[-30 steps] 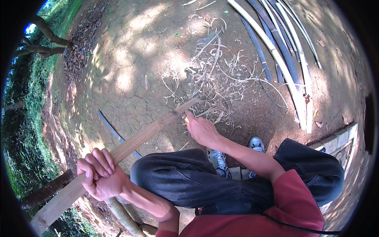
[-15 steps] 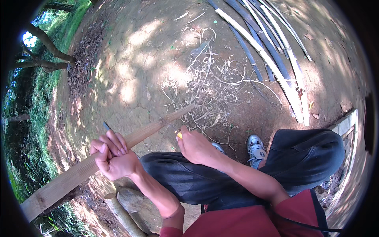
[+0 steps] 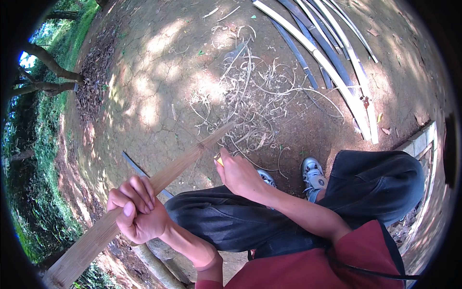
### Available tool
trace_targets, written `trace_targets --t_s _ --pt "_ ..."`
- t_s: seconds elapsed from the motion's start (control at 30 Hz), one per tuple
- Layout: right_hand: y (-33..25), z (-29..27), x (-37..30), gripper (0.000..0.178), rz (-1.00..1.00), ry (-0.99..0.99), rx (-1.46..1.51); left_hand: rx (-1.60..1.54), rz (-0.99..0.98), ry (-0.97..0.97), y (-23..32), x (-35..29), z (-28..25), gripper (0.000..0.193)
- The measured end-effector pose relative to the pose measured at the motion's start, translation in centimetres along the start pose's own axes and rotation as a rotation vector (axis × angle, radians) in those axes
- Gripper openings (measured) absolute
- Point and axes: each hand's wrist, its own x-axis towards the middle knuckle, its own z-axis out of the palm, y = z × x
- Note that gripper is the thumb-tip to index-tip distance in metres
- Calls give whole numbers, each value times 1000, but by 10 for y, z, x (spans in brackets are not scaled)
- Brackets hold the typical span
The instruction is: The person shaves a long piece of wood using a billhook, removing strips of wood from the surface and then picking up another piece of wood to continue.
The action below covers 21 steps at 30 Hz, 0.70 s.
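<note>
My left hand (image 3: 139, 209) is closed around a long, flat bamboo strip (image 3: 180, 168), pale brown with a darker node. The strip runs from the lower left up to the middle, its tip over a heap of curled shavings (image 3: 255, 106). Close to the strip's right side, my right hand (image 3: 240, 176) is closed on a tool with a small yellow part (image 3: 219, 160) showing; the rest is hidden by the fingers. A thin dark strip (image 3: 134, 164) shows beyond my left hand, passing behind the bamboo; I cannot tell what it is.
Several long split bamboo pieces (image 3: 313, 50), dark outside and pale inside, lie at the far right. Short logs (image 3: 156, 265) lie below my left forearm. A pale-edged frame (image 3: 418, 144) borders the right side. Tree branches (image 3: 53, 65) and leaves fill the left.
My left hand has moved slightly down, and the bamboo strip's near end has shifted right and down. More of the thin dark strip shows. My right hand stays nearly in place.
</note>
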Motion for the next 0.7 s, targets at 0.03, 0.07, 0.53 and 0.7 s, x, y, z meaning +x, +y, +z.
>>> trace_targets --t_s 0.03,0.07,0.53,0.7 --pt "15 8 8 29 50 16 10 -22 -7 -19 0 1 -1 27" --pt "41 18 21 29 97 38 16 -49 -9 -40 -1 3 -2 27" --pt "116 21 54 26 286 -40 -182 -39 -12 -61 2 -5 7 28" --pt "63 29 44 29 69 98 10 -17 -11 8 1 -3 -2 28"
